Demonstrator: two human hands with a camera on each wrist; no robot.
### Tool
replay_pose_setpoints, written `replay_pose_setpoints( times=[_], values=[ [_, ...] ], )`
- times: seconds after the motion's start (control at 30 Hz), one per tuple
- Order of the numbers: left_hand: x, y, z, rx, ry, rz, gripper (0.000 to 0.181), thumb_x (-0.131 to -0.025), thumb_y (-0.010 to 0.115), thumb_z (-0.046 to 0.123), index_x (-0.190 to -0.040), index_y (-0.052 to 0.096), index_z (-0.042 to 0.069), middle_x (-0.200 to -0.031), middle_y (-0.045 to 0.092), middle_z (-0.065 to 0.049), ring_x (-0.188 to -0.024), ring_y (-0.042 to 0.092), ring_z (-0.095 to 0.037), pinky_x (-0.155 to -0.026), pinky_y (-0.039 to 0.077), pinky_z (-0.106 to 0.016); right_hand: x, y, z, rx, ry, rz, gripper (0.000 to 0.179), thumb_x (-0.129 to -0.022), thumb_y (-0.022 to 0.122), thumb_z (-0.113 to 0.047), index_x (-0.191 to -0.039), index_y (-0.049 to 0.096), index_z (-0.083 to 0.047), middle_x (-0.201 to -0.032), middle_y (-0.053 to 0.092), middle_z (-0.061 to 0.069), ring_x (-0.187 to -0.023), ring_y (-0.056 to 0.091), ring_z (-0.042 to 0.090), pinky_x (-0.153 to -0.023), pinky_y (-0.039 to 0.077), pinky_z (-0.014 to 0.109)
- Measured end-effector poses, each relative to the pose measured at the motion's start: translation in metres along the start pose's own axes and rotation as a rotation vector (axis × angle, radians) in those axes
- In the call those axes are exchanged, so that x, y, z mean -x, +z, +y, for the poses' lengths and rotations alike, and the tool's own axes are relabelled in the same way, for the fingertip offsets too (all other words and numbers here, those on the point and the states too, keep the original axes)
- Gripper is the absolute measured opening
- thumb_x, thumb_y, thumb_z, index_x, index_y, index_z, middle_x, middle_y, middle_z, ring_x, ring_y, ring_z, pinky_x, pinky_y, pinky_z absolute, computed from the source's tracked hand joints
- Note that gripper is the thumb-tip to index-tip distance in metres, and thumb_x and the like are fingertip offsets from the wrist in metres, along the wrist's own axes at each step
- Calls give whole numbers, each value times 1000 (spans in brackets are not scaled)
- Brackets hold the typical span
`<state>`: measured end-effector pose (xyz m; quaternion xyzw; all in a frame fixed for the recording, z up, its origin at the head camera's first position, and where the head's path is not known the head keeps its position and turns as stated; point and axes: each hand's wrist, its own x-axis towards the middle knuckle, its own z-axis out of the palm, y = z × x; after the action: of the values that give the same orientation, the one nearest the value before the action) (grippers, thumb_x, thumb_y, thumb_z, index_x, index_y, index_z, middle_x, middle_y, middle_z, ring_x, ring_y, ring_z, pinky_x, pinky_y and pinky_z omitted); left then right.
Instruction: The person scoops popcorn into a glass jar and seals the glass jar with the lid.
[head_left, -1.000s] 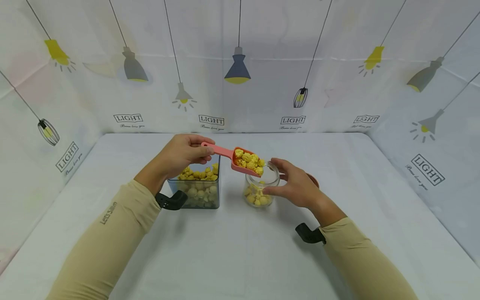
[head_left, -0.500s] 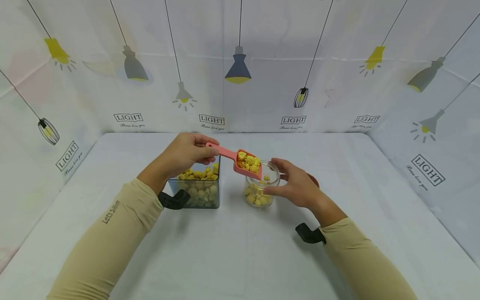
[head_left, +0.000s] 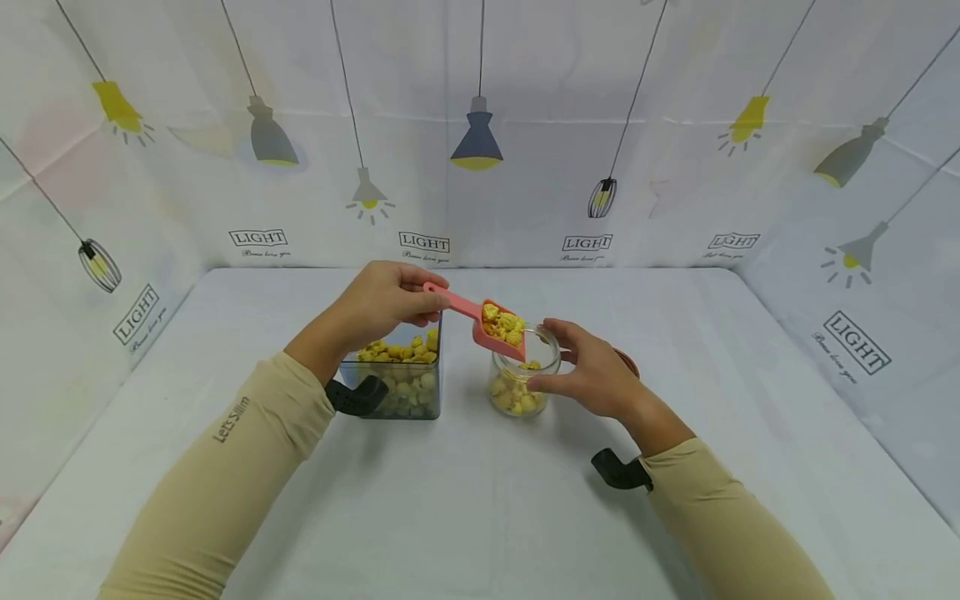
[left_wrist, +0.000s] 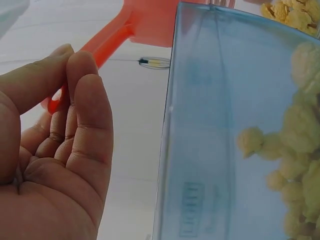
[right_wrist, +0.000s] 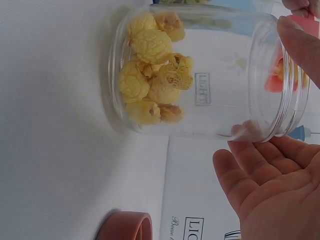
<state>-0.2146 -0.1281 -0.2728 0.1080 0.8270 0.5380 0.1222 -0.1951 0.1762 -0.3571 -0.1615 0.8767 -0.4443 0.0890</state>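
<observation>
My left hand (head_left: 382, 296) pinches the end of a pink scoop's handle between thumb and fingers. The scoop (head_left: 498, 347) is heaped with yellow popcorn and tilts down to the right, its lip above the mouth of a clear glass jar (right_wrist: 220, 117). Several popcorn pieces (right_wrist: 152, 47) lie at the jar's bottom. With thumb and fingers on opposite sides near the rim, my right hand (head_left: 592, 371) holds the jar upright on the table. Below my left hand stands a clear bluish bin (left_wrist: 195, 125), partly filled with popcorn (head_left: 401, 350).
A reddish-brown round object, like a lid (right_wrist: 125, 227), lies on the white-covered table (head_left: 480, 500) behind my right hand, mostly hidden in the head view. A lamp-printed cloth (head_left: 525, 167) closes off the back and both sides.
My left hand has shifted slightly right with the scoop, which now tips further over the jar. Some popcorn has slid off the lip into the jar. My right hand stays put.
</observation>
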Motion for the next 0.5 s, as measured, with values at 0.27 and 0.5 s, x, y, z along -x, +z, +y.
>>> replay_pose_setpoints(
  times=[0.27,0.5],
  values=[
    [-2,2,2,-38,28,-1,37,-95,72,23,-127,65,3,-101,72,-11,-89,69,-25,-84,56,-36,0,0,0,3,0,1,97,-81,86,-34,-154,31,-1,-155,37,16,-133,46,41,-100,46,51],
    [-3,3,6,-39,27,-6,37,-95,72,20,-127,65,3,-101,71,-11,-89,69,-26,-85,56,-36,0,0,-2,20,3,4,97,-81,85,-34,-154,31,-2,-155,37,16,-134,46,40,-102,44,52]
  ],
)
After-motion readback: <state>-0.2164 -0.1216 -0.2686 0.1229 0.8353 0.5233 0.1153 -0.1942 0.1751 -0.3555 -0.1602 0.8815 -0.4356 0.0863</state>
